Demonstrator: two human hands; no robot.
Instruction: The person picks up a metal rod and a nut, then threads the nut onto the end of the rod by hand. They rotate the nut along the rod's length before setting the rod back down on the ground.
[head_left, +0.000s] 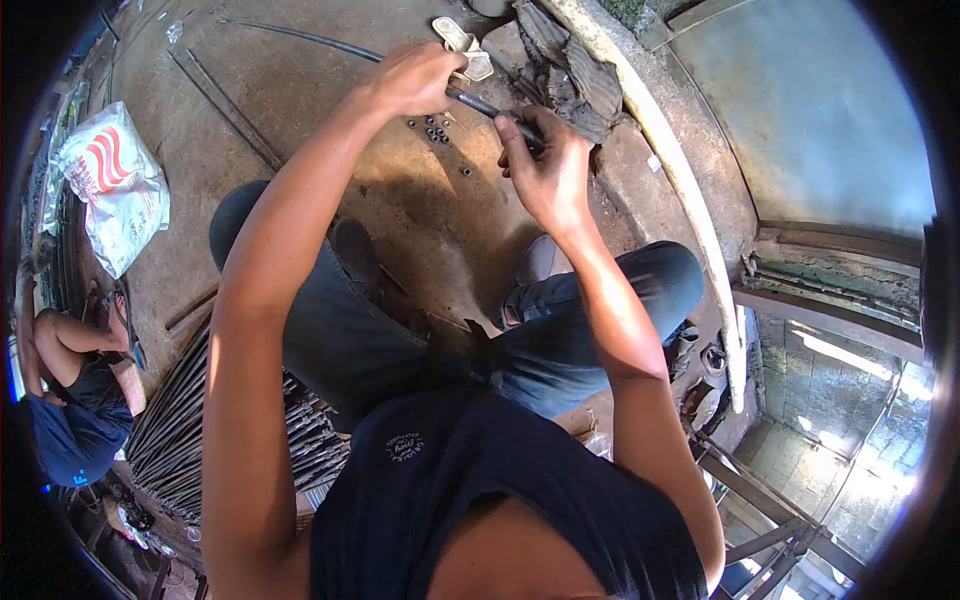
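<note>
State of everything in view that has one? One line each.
Left hand: closed on the rod.
Right hand: closed around the rod near one end.
Rod: held in both hands, dark.
Nuts: loose on the floor, small cluster plus strays.
Plastic bag: crumpled, contents hidden.
Rod bundle: lying lengthwise, roughly side by side.

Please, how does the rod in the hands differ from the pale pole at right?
The rod is dark and thin; the pale pole is whitish and thicker. The left hand and right hand grip the rod; neither touches the pale pole. Both are long.
</note>
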